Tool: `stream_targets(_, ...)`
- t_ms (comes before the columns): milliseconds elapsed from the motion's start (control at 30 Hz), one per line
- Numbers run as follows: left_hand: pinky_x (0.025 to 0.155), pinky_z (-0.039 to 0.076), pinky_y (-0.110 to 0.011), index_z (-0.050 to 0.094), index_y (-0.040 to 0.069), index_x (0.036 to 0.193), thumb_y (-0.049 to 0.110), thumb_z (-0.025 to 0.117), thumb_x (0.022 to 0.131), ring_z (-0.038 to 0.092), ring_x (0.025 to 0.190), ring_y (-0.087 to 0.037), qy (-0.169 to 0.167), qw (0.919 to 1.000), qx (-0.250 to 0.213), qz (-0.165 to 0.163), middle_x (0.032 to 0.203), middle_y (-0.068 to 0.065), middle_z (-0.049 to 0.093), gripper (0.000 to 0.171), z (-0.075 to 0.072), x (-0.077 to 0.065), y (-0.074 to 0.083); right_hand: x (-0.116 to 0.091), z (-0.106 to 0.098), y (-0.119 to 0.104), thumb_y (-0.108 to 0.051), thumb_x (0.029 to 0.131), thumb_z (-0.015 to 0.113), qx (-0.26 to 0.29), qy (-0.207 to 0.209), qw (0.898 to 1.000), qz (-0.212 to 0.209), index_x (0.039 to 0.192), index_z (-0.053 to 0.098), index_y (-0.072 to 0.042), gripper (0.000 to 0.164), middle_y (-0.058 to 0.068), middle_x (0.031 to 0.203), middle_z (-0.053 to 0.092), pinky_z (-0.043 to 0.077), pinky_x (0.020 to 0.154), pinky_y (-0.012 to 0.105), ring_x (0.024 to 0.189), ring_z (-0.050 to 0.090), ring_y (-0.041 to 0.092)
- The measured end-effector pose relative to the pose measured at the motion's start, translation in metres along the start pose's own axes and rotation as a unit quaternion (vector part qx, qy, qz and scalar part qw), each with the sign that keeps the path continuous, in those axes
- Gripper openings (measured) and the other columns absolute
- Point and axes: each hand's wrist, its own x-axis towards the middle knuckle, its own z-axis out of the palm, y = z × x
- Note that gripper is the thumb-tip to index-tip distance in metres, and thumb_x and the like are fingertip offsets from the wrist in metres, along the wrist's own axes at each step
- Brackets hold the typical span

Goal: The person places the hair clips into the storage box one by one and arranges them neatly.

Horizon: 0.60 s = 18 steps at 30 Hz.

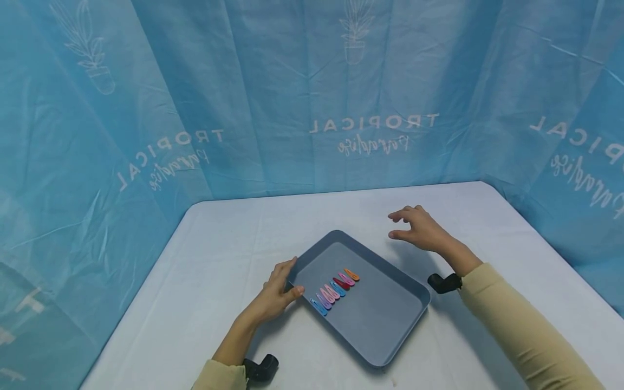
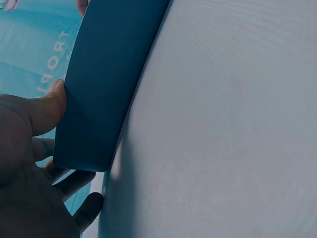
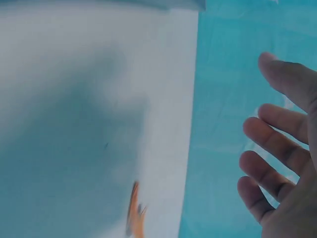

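A grey-blue rectangular tray (image 1: 385, 311) lies turned at an angle on the white table. Several snap hair clips (image 1: 333, 290) in blue, purple, pink, red and orange form a slanting row inside it, near its left side. My left hand (image 1: 275, 292) holds the tray's left corner; in the left wrist view the thumb (image 2: 52, 106) presses one outer wall and the fingers reach around the corner. Above the table, beyond the tray's right side, my right hand (image 1: 419, 230) hovers with fingers apart and loosely bent, holding nothing.
White cloth covers the table (image 1: 234, 244). Blue printed curtains (image 1: 273, 97) hang behind it and along both sides. Low in the right wrist view is a blurred, thin orange object (image 3: 134, 213), its kind unclear. Each wrist carries a black camera mount (image 1: 443, 283).
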Motion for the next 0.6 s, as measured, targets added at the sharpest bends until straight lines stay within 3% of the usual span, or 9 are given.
stream_targets(333,0.104,0.003,-0.074,0.02,0.01,0.151,0.026,0.059,0.093,0.019,0.142,-0.042,-0.002,1.0,-0.005,0.0,0.15,-0.018,0.025,0.072,-0.001,-0.001,0.0,-0.015,-0.001,0.036,-0.029,0.085,0.069,0.016,-0.011,0.997,0.071,0.128,0.057,-0.005,0.05,0.018,0.12,0.059,0.047,0.087,0.049,0.11,0.049,0.033)
stream_targets(600,0.104,0.003,-0.074,0.019,0.01,0.152,0.025,0.059,0.093,0.019,0.142,-0.042,-0.001,1.0,-0.004,0.001,0.15,-0.018,0.025,0.073,0.0,0.0,0.0,-0.024,0.004,0.056,-0.028,0.085,0.07,0.024,-0.014,0.996,0.085,0.128,0.056,0.0,0.053,0.021,0.12,0.059,0.047,0.086,0.05,0.109,0.05,0.036)
